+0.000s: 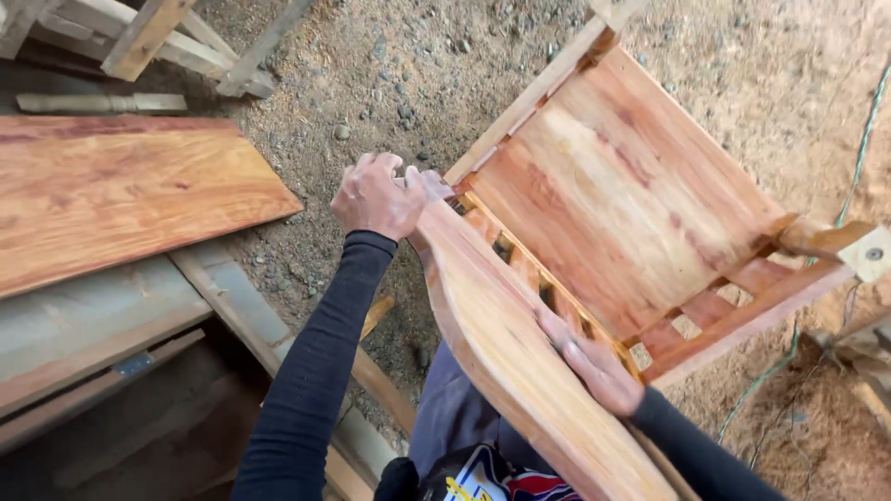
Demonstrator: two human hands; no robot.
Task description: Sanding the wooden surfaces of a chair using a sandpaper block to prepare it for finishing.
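A reddish wooden chair (pixel 631 195) lies tipped on the dirt ground, its seat panel facing me and its curved top rail (pixel 510 353) running toward my body. My left hand (pixel 379 197) is closed over the far end of that curved rail, near the corner of the seat frame. Lower down, my right hand (pixel 594 364) lies flat with fingers spread on the inner side of the rail, next to the slats. Both arms wear dark long sleeves.
A wide polished reddish plank (pixel 121 195) lies at the left on grey boards (pixel 102 325). Pale timber pieces (pixel 158 37) are stacked at the top left. A green cord (pixel 858 158) runs along the right. Gravelly dirt (pixel 399 65) covers the ground.
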